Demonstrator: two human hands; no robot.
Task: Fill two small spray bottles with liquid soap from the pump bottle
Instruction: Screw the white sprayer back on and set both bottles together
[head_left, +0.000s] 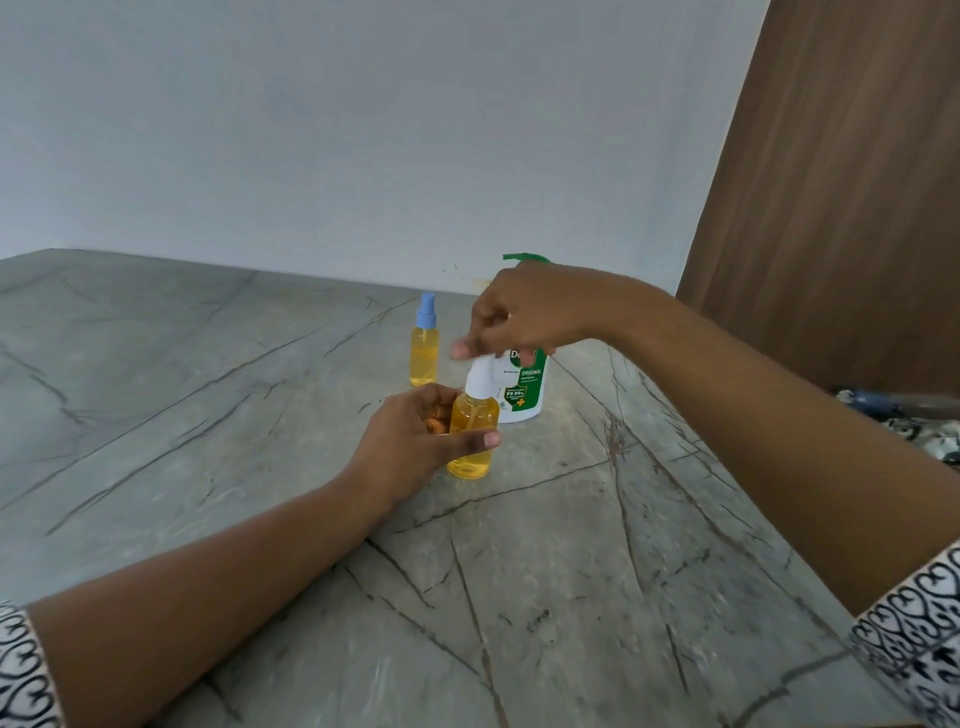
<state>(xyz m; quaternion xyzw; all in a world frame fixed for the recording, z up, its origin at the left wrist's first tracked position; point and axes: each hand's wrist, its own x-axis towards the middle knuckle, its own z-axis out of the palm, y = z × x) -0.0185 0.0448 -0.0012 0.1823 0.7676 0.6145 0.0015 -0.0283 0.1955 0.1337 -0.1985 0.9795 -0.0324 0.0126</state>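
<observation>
My left hand (415, 436) grips a small spray bottle (471, 441) full of yellow soap, standing on the grey marbled table (260, 415). Its white spray top (479, 376) is on the neck. My right hand (524, 312) hovers over that top with fingers curled, the fingertips at the white cap. A second small bottle (425, 347) with a blue spray top stands upright just behind, also filled with yellow liquid. The white pump bottle (524, 387) with green label and green pump stands behind my right hand, mostly hidden by it.
A pale wall runs behind the table. A brown wooden panel (831, 182) rises at the right. Dark patterned items (914, 421) lie at the table's right edge.
</observation>
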